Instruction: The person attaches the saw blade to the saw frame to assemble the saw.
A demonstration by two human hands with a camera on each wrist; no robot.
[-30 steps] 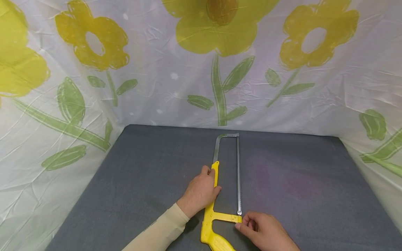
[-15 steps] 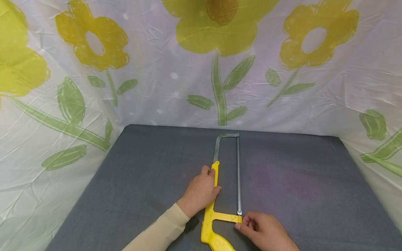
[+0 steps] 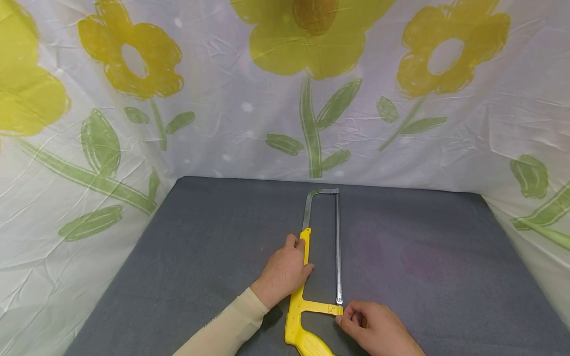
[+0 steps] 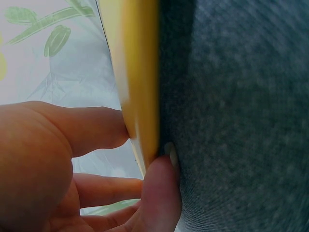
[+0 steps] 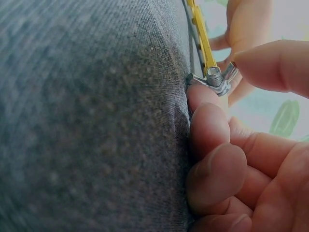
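Observation:
A hacksaw with a yellow handle (image 3: 293, 319) lies on the dark grey surface, its silver front bow pointing away. My left hand (image 3: 283, 272) grips the yellow back of the frame; in the left wrist view thumb and fingers sit on either side of the yellow bar (image 4: 140, 72). The metal blade (image 3: 338, 247) runs along the saw's right side. At the blade's near end is my right hand (image 3: 376, 326), beside the yellow crosspiece (image 3: 320, 308). In the right wrist view its thumb and a finger pinch the wings of a metal wing nut (image 5: 222, 88) on a threaded end.
The grey cloth-covered table (image 3: 213, 222) spreads around the saw, with faint purplish stains (image 3: 423, 262) to the right. A white curtain (image 3: 213, 99) printed with yellow flowers hangs behind and at both sides.
The right thumb has shifted very slightly to the right at the end of the crosspiece. My left hand and the hacksaw stay in place.

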